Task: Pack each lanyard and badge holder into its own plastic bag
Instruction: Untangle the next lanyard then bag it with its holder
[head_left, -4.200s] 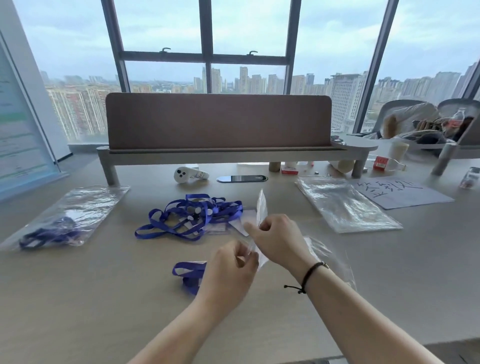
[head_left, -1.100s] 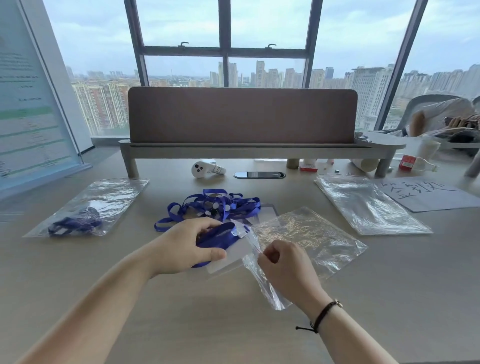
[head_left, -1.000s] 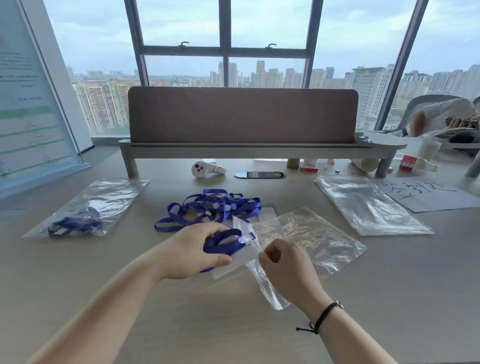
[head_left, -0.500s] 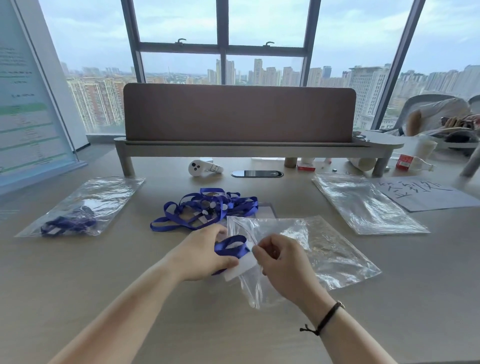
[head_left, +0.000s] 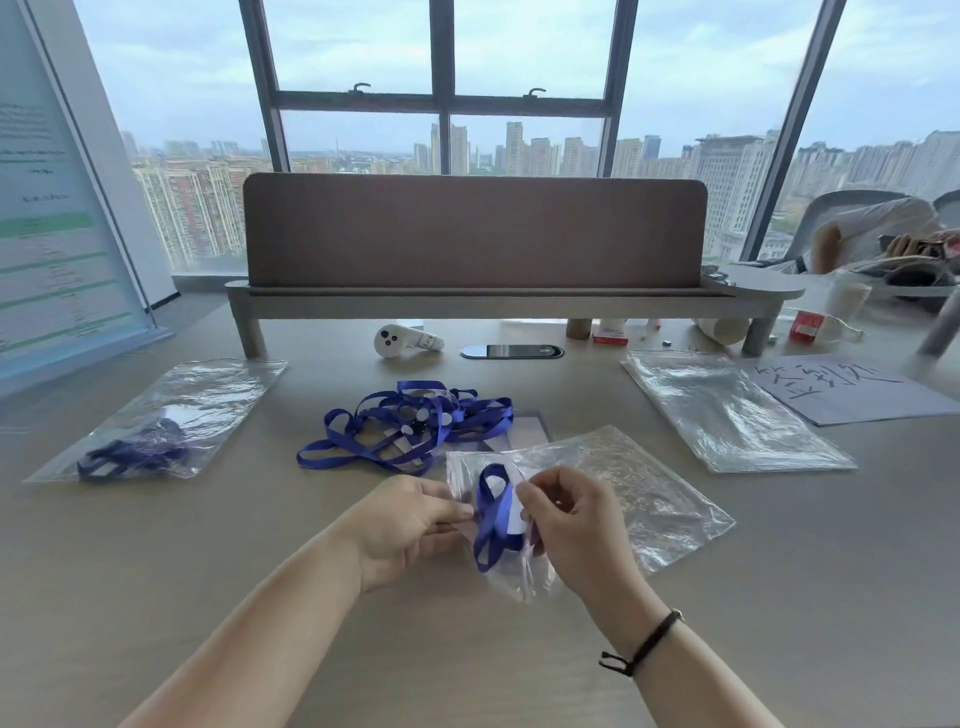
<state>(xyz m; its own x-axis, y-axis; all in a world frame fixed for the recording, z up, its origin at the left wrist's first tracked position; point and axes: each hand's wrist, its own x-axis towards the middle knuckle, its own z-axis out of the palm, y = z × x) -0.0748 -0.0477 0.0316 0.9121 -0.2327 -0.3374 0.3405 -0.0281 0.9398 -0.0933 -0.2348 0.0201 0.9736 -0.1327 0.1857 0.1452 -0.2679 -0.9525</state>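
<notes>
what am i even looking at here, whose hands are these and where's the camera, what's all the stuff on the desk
There is no machine here: a person wears a camera on the head, so this one view looks forward and down at their own two hands.

The left hand and the right hand are both pinching the mouth of a clear plastic bag, with a blue lanyard partly in it.

On the desk lie a tangled pile of blue lanyards, an already packed bag at the left, and a stack of empty bags at the right beside a sheet of handwritten paper.

The job is putting each lanyard and badge holder into its own bag.
</notes>
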